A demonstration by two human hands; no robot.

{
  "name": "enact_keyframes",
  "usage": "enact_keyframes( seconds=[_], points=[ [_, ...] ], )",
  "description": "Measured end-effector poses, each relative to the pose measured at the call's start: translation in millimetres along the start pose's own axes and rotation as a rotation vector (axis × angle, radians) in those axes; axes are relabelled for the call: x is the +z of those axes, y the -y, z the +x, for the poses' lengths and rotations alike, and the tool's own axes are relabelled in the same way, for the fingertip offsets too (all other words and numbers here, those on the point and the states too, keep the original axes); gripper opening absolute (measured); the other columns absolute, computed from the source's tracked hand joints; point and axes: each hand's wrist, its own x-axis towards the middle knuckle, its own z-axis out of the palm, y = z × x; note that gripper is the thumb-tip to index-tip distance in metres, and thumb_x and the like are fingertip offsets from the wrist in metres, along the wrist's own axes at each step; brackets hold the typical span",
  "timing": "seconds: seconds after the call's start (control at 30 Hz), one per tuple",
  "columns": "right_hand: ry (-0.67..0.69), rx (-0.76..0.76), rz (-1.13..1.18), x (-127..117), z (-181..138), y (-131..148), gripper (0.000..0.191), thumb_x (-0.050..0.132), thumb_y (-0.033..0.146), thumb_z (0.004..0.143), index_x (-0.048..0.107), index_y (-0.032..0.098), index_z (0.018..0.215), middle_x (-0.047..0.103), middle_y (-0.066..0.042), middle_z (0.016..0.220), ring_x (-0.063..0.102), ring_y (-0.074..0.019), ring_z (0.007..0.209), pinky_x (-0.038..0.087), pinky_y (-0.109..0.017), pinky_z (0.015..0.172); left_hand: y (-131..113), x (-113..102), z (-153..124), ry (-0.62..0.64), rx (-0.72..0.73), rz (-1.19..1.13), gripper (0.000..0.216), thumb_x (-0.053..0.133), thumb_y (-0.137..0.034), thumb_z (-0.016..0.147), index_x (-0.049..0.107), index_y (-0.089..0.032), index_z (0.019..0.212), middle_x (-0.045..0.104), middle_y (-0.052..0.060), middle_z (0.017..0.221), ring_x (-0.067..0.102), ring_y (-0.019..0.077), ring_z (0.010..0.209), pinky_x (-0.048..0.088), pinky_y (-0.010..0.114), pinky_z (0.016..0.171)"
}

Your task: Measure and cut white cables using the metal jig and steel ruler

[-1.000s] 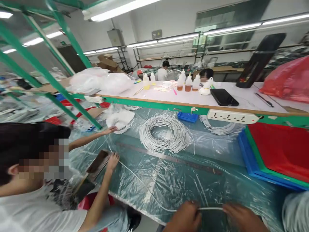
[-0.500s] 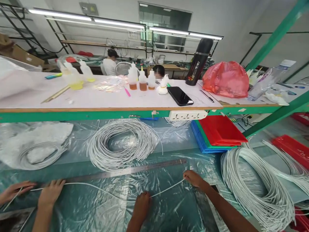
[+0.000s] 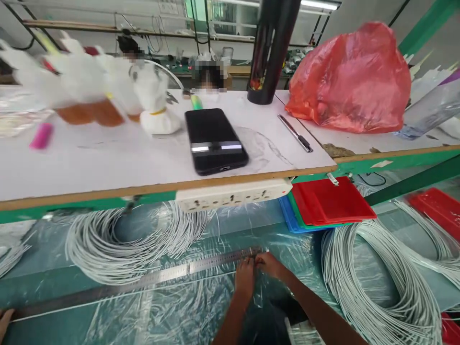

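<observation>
Head view. A workshop with a fluorescent lamp (image 3: 319,5) forms the background. In front, a raised shelf (image 3: 118,165) bearing a phone (image 3: 215,139) and a power strip (image 3: 233,195) on its edge runs above a counter (image 3: 194,316) covered in clear plastic, presumably as protection. A white wire (image 3: 151,289) lies nearly straight along the near side of a steel ruler (image 3: 165,275). The left hand (image 3: 244,275) is closed on the wire near the ruler's right end; the right hand (image 3: 269,264), just beside it, appears to pinch the tip, though the fingers partly hide it. Another person's hand (image 3: 5,321) rests at the far left; opposed holds probably keep the wire taut. A wire coil (image 3: 104,268) sits behind the ruler, and stacked trays (image 3: 330,203) stand to the right, likely leaving the strip in front free for handling.
</observation>
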Motion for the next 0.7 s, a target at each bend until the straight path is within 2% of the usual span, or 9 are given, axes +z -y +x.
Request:
enact_keyframes(
  seconds=[0.07, 0.17, 0.27, 0.37, 0.57, 0.7],
  points=[
    [-0.011, -0.01, 0.026, -1.8, 5.3, -6.4, 0.013, 0.058, 0.01, 0.076, 0.066, 0.02, 0.076, 0.064, 0.003, 0.066, 0.061, -0.0151, 0.066, 0.045, -0.027, 0.067, 8.8, 7.4, 19.8, 0.023, 0.031, -0.009, 0.037, 0.04, -0.01, 0.099, 0.072, -0.006, 0.116, 0.07, 0.021, 0.125, 0.067, 0.0342, 0.119, 0.054, 0.047, 0.103],
    [-0.029, -0.031, 0.045, -3.1, 12.3, -14.6, 0.013, 0.058, 0.01, 0.078, 0.066, 0.02, 0.078, 0.067, 0.002, 0.073, 0.062, -0.0156, 0.071, 0.047, -0.028, 0.072, 26.3, 12.8, 41.0, 0.041, 0.116, -0.018, 0.029, 0.047, -0.009, 0.096, 0.076, -0.01, 0.103, 0.073, 0.016, 0.112, 0.07, 0.0285, 0.108, 0.056, 0.041, 0.098],
    [-0.042, -0.048, 0.033, -4.7, 17.3, -20.8, 0.015, 0.057, 0.009, 0.08, 0.067, 0.021, 0.081, 0.07, 0.001, 0.078, 0.064, -0.0174, 0.079, 0.048, -0.03, 0.078, 38.7, 16.2, 53.5, 0.053, 0.207, -0.017, 0.025, 0.052, -0.009, 0.095, 0.077, -0.015, 0.097, 0.073, 0.01, 0.103, 0.07, 0.024, 0.103, 0.056, 0.035, 0.094],
    [-0.057, -0.054, -0.002, -8.2, 20.7, -24.9, 0.016, 0.057, 0.009, 0.08, 0.067, 0.021, 0.082, 0.072, 0.0, 0.082, 0.065, -0.0191, 0.085, 0.048, -0.032, 0.083, 44.1, 21.3, 60.8, 0.053, 0.269, 0.005, 0.021, 0.058, -0.008, 0.091, 0.076, -0.016, 0.097, 0.072, 0.009, 0.103, 0.069, 0.0238, 0.101, 0.056, 0.035, 0.093],
    [-0.089, -0.036, -0.061, -11.2, 25.5, -26.8, 0.013, 0.057, 0.013, 0.082, 0.067, 0.022, 0.083, 0.075, -0.003, 0.087, 0.069, -0.0203, 0.09, 0.049, -0.031, 0.085, 39.1, 31.7, 63.0, -0.044, 0.27, 0.108, 0.024, 0.052, -0.01, 0.096, 0.075, -0.015, 0.1, 0.071, 0.012, 0.1, 0.067, 0.03, 0.098, 0.056, 0.046, 0.09],
    [-0.067, -0.067, -0.038, -2.2, 15.8, -22.6, 0.011, 0.052, 0.018, 0.079, 0.063, 0.022, 0.077, 0.076, -0.006, 0.084, 0.071, -0.0228, 0.086, 0.052, -0.034, 0.082, 25.0, 33.1, 43.1, -0.097, 0.225, 0.216, 0.018, 0.059, -0.01, 0.094, 0.076, -0.016, 0.096, 0.073, 0.01, 0.099, 0.066, 0.0274, 0.1, 0.055, 0.042, 0.094]
  ],
)
